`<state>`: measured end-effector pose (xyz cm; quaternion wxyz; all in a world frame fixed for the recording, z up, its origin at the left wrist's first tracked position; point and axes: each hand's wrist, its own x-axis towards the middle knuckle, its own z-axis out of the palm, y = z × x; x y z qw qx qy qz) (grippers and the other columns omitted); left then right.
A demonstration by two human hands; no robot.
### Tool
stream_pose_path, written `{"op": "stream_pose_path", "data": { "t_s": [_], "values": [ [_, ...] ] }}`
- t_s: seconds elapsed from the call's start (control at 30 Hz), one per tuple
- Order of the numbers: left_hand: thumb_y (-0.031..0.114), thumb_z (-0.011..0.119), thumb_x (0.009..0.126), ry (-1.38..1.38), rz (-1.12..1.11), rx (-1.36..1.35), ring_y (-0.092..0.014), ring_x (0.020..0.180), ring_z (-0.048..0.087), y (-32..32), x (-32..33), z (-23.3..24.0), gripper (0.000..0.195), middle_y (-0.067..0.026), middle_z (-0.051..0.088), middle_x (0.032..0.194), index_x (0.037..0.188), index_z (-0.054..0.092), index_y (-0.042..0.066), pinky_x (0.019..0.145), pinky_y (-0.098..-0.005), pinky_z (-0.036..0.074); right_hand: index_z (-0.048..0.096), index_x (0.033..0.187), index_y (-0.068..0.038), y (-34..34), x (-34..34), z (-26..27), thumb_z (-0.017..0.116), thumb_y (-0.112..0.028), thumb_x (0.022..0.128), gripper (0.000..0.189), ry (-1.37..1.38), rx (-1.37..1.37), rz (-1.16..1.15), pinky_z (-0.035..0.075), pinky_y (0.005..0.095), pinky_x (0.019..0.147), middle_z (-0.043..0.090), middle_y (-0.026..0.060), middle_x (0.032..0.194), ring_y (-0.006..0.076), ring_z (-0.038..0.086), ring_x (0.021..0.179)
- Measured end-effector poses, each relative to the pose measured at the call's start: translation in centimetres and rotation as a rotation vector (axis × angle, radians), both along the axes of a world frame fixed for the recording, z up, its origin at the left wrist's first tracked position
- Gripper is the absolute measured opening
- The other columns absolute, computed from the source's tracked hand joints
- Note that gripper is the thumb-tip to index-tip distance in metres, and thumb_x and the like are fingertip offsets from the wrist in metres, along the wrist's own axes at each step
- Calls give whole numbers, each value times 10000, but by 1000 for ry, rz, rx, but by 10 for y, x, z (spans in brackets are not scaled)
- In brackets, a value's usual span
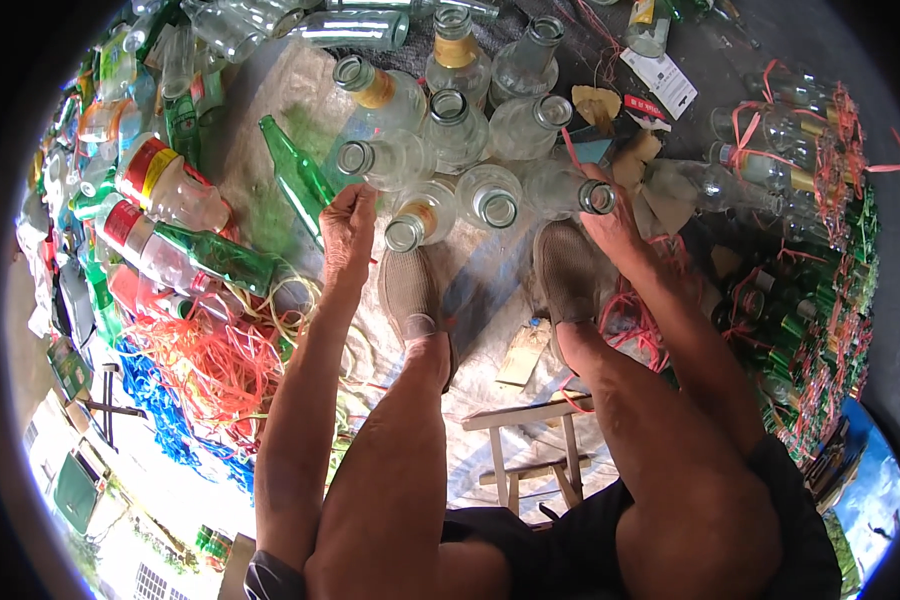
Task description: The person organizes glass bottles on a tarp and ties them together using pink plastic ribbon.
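Several clear glass bottles (461,135) stand in a tight cluster before me, mouths up, some with yellow neck labels. My left hand (349,232) is at the cluster's left side, fingers pinched, with a short reddish tail of plastic strip (375,261) showing below it. On the right, my right hand (609,221) is closed beside the nearest right-hand bottle (559,187), partly hidden by its neck. A pink plastic strip (570,146) runs along the bottles down to that hand. A green glass bottle (296,176) lies just beyond my left hand.
Loose plastic and glass bottles (172,187) pile up at left, above tangled pink strips (195,360). Tied bundles of bottles (780,150) lie at right. My shoes (412,292) flank the near bottles. A wooden stool frame (525,416) and a cardboard piece (525,352) lie between my legs.
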<state>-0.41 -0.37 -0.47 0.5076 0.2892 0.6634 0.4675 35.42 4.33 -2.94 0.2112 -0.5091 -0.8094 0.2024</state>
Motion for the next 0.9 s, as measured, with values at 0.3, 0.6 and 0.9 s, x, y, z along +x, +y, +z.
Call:
{"op": "stream_pose_path", "data": {
  "t_s": [0.3, 0.6, 0.9],
  "values": [
    [230, 616, 961, -81, 41, -179, -7, 494, 339, -38, 19, 16, 202, 85, 466, 618, 907, 695, 53, 439, -224, 236, 561, 969, -38, -38, -9, -1, 533, -153, 958, 120, 189, -297, -226, 484, 472, 642, 608, 236, 774, 447, 606, 766],
    [221, 601, 975, -416, 25, -425, -50, 475, 382, -65, 45, 31, 183, 39, 467, 617, 921, 638, 50, 437, -207, 302, 598, 972, -11, -44, -15, 13, 524, -135, 963, 144, 217, -363, -213, 511, 395, 685, 661, 207, 830, 388, 640, 769],
    [225, 623, 966, -570, -140, -534, -103, 585, 552, -81, 67, 23, 194, -12, 593, 721, 920, 663, 41, 646, -289, 573, 605, 961, 18, -59, -11, 12, 470, -163, 983, 227, 474, -673, -281, 479, 335, 721, 639, 151, 842, 246, 606, 759]
  ]
}}
